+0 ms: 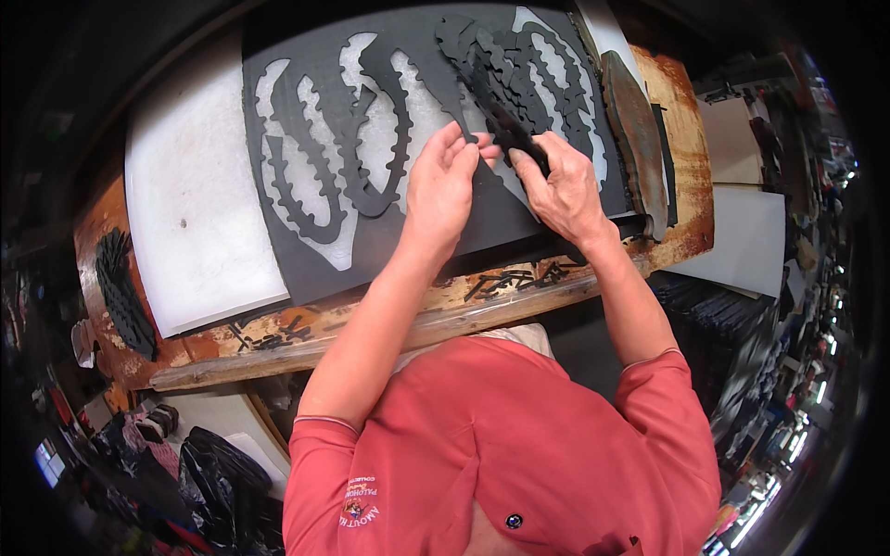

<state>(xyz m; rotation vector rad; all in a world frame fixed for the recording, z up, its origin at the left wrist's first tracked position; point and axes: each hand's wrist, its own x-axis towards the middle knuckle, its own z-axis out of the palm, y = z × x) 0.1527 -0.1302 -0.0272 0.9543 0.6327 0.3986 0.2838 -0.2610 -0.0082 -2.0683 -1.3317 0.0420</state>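
Observation:
My right hand [564, 190] is closed around a bundle of dark notched cut pieces [501, 111], its thumb on top. Close beside it, my left hand [440, 190] pinches the lower end of a black curved cut piece [451, 97] between thumb and fingers. Both hands are above a large black sheet [389, 243] with curved, tooth-edged openings cut through it. A pale surface shows through these openings. More notched black pieces [552, 93] lie on the sheet's right part. Some fingertips of my left hand are hidden behind the pieces.
A white board [195, 204] lies left of the sheet. A rusty, long flat piece [635, 139] rests at its right. Black scraps [519, 280] lie along the worn wooden table edge [436, 324]. A bundle of dark strips [125, 296] sits far left; a black bag [221, 473] is below.

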